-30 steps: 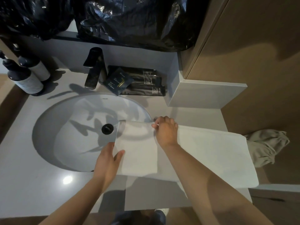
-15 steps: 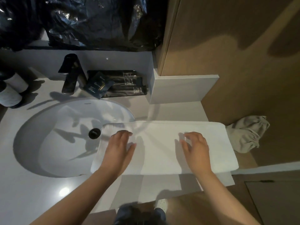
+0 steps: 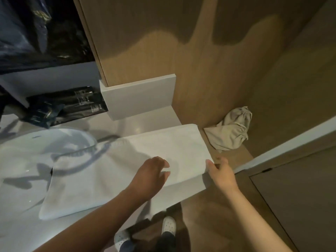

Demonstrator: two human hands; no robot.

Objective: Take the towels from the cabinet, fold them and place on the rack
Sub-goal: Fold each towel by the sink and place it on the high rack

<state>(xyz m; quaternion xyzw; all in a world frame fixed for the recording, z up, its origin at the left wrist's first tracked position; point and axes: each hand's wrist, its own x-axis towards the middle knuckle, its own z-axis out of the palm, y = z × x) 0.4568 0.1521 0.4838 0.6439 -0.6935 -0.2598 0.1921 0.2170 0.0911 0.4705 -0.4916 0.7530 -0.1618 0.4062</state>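
At the worktop's point(image 3: 138, 124) back edge, beside the white block point(image 3: 140, 95): black toiletry tubes point(image 3: 81, 104), a dark sachet point(image 3: 43, 113) overlapping their left end. Sunk in the left part, a white oval basin point(image 3: 27, 151). On the wooden ledge point(image 3: 234, 157) past the right edge, a crumpled beige cloth point(image 3: 231, 131). Above the back edge, crinkled black plastic point(image 3: 45, 28).

The towel point(image 3: 127, 170) lies across counter point(image 3: 145, 122) and sink point(image 3: 27, 148) — a crumpled cloth point(image 3: 231, 131) just right of it.

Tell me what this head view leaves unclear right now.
All in the head view:
- Rack: outside the frame.
- Whether the right hand pinches the towel corner: contact blurred.
- Towel's near edge: partly covered by the left forearm.
- Print on the dark packets: too small, blurred.
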